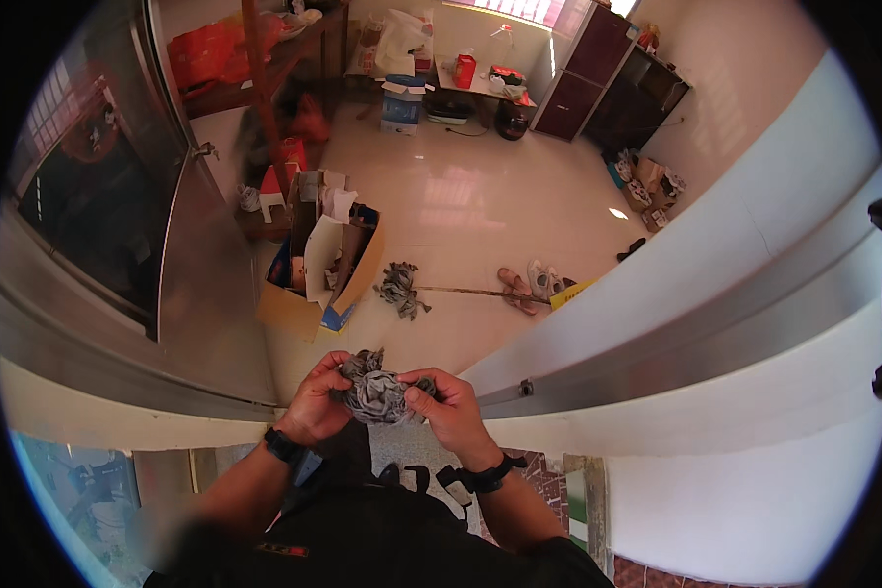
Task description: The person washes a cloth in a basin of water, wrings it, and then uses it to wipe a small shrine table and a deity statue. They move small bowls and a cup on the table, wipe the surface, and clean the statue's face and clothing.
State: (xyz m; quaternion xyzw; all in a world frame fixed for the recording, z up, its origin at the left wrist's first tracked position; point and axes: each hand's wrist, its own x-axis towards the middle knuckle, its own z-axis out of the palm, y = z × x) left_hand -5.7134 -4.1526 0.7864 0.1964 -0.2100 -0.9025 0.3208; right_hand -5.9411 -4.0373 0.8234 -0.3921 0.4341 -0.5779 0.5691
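Observation:
A crumpled grey cloth [379, 397] is bunched up between my two hands, in front of my body. My left hand [322, 399] grips its left end, with thumb and fingers pinching the folds. The right-hand end of the cloth is held by my right hand [448, 408], thumb and index finger on the bundle. Both wrists wear black bands. Beyond my hands, a mop head of grey cloth strips [400, 290] lies on the tiled floor, with a thin stick [463, 292] running right from it towards some shoes.
An opened cardboard box [360, 275] holding cardboard pieces stands left of the mop head. Sandals [514, 287] and light sneakers [542, 278] are on the floor to the right. A metal door [213, 272] stands at left, a white door frame or wall edge [669, 242] at right.

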